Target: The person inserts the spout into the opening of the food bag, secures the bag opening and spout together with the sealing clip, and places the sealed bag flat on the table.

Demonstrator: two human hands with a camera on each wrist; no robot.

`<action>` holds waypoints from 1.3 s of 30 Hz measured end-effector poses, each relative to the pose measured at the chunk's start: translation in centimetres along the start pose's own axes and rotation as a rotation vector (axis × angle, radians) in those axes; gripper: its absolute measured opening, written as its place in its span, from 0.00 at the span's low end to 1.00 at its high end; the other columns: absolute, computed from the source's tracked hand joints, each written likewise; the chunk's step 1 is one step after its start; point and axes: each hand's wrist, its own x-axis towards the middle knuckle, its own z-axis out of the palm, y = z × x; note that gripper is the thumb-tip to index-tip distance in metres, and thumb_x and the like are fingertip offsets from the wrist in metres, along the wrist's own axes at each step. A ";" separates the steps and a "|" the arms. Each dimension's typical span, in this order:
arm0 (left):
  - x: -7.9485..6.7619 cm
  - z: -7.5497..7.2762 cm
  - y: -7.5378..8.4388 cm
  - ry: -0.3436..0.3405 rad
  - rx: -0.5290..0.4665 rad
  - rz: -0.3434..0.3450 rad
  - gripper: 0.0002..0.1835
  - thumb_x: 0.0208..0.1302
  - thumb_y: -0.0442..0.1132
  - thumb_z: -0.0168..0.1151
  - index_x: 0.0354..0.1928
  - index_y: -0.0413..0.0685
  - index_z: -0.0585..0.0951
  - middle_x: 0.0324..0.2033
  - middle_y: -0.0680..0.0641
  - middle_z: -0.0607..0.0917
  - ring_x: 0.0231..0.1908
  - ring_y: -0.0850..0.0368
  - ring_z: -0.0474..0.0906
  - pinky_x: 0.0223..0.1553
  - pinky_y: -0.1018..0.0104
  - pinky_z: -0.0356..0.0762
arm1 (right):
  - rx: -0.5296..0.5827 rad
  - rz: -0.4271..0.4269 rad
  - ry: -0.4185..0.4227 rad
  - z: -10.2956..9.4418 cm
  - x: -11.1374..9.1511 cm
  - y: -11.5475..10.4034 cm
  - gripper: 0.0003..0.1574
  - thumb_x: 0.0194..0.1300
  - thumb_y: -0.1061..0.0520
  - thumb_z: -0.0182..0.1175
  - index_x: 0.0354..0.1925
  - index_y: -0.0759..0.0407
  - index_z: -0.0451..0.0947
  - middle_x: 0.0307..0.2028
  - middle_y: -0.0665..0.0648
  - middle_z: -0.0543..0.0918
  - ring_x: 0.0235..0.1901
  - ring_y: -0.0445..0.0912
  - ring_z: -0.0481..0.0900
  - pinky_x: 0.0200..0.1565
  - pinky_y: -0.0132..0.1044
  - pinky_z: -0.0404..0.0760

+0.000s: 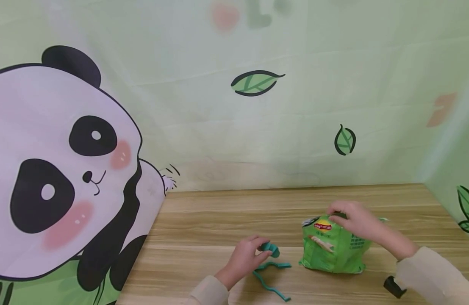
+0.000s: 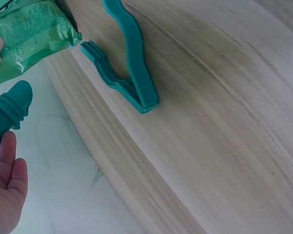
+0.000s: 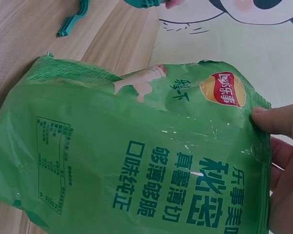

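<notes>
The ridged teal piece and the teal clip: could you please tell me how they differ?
The ridged teal piece is short and stubby with a rounded tip, while the teal clip is longer, with two wavy arms spread apart. The ridged teal piece is held by the left hand, whereas the teal clip rests on the table. Both share a similar teal colour.

It's vivid green on the bag [image 1: 335, 254] at four o'clock, red-and-yellow logo [image 1: 323, 227]; teal clip [image 2: 136, 63], teal piece [image 2: 12, 105] at five; tan streaky table [image 1: 219, 220]; and black-and-white panda [image 1: 78, 173] at nine
</notes>
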 end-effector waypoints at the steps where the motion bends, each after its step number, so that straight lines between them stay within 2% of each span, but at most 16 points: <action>1: 0.1 0.0 0.1 0.005 -0.006 -0.002 0.17 0.55 0.46 0.60 0.44 0.46 0.79 0.34 0.54 0.81 0.33 0.65 0.77 0.33 0.82 0.72 | -0.003 -0.003 0.000 0.0 0.0 0.0 0.07 0.51 0.65 0.61 0.28 0.53 0.77 0.29 0.48 0.81 0.30 0.37 0.77 0.31 0.33 0.76; 11: 1.1 -0.7 0.7 0.047 -0.110 -0.012 0.17 0.55 0.43 0.60 0.45 0.43 0.78 0.36 0.50 0.82 0.34 0.65 0.77 0.34 0.79 0.73 | -0.021 0.013 -0.038 0.2 -0.1 -0.3 0.05 0.52 0.64 0.60 0.29 0.54 0.77 0.30 0.49 0.82 0.31 0.41 0.78 0.32 0.34 0.77; 16: 1.8 -1.4 1.1 0.064 -0.107 -0.021 0.17 0.56 0.44 0.59 0.46 0.44 0.78 0.35 0.50 0.82 0.33 0.65 0.77 0.33 0.80 0.72 | -0.027 0.005 -0.046 0.4 -0.1 -0.2 0.05 0.52 0.63 0.60 0.29 0.54 0.78 0.30 0.49 0.81 0.31 0.41 0.78 0.32 0.34 0.77; 23: 3.0 -1.9 1.8 0.094 -0.127 -0.006 0.18 0.57 0.45 0.58 0.47 0.45 0.77 0.37 0.51 0.82 0.35 0.64 0.77 0.34 0.78 0.73 | -0.029 0.001 -0.063 0.4 0.0 -0.3 0.04 0.53 0.62 0.60 0.30 0.54 0.78 0.30 0.48 0.81 0.31 0.39 0.77 0.32 0.33 0.76; 29: 4.0 -2.2 2.6 0.122 -0.098 0.020 0.17 0.57 0.46 0.58 0.46 0.47 0.78 0.37 0.51 0.82 0.35 0.63 0.77 0.33 0.79 0.72 | -0.042 0.005 -0.066 0.4 0.0 -0.4 0.04 0.53 0.60 0.61 0.30 0.53 0.78 0.29 0.46 0.81 0.29 0.36 0.76 0.30 0.31 0.75; 39: 5.2 -2.3 3.8 0.153 -0.104 0.054 0.18 0.57 0.45 0.58 0.47 0.45 0.77 0.38 0.50 0.82 0.35 0.62 0.78 0.32 0.79 0.72 | -0.080 0.009 -0.064 0.5 0.0 -0.5 0.05 0.53 0.59 0.61 0.33 0.55 0.79 0.32 0.50 0.82 0.32 0.43 0.79 0.34 0.36 0.77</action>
